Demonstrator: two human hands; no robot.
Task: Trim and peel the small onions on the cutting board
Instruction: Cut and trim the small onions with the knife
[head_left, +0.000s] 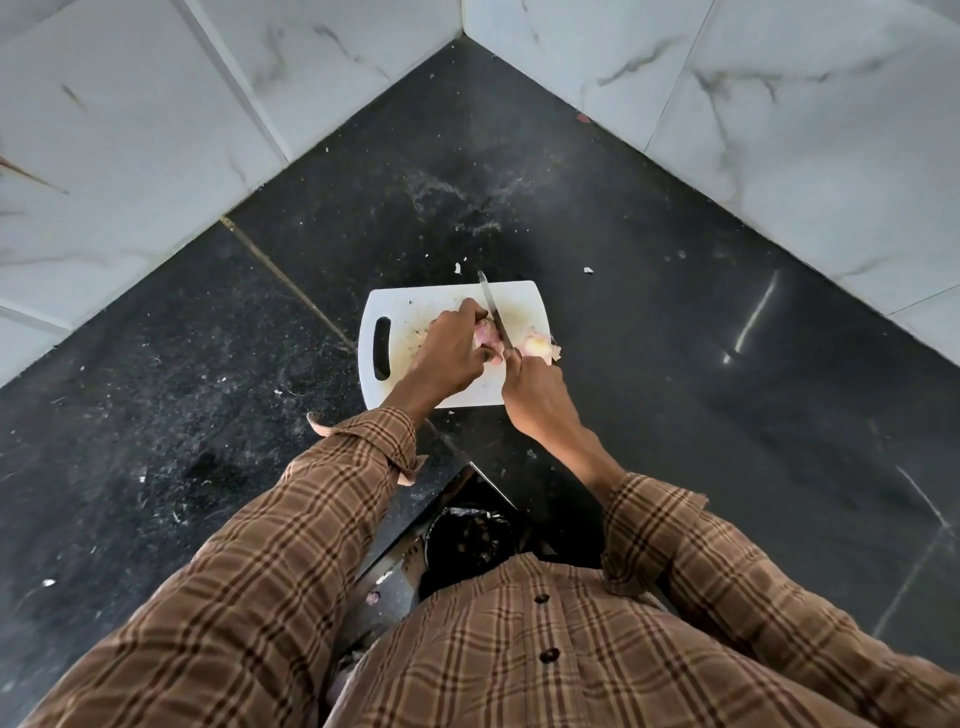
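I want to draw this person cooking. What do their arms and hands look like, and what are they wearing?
Both arms wear long sleeves of a brown checked shirt, with darker brown and pale lines crossing. The left sleeve has an unbuttoned cuff that flaps open; the right sleeve ends just above the wrist. The left hand and right hand are bare: no gloves, rings or watch visible.

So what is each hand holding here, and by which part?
Left hand pins a small onion to the cutting board from above. Right hand grips the knife by its hidden handle.
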